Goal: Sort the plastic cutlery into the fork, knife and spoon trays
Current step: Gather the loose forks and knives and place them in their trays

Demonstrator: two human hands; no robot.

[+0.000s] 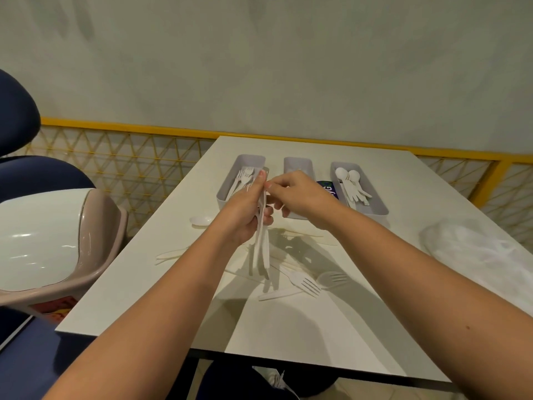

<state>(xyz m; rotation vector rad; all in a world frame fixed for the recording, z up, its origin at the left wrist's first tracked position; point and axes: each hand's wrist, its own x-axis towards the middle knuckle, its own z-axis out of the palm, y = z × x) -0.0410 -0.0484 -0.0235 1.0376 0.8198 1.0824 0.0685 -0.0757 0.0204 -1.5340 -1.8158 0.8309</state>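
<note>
A bunch of white cutlery (262, 249) hangs upright (blurred) above loose forks (305, 282), near three grey trays (298, 164).

Inspection of person, as seen. The left forearm (150, 307) is bare to the frame edge at 7 o'clock. The right forearm (418, 284) is bare to the edge at 4 o'clock and carries one small dark spot (467, 327). The left hand (245, 212) and right hand (300, 194) are bare. At 6 o'clock: dark navy trousers (227, 382) and a white laced shoe (274, 381).
</note>
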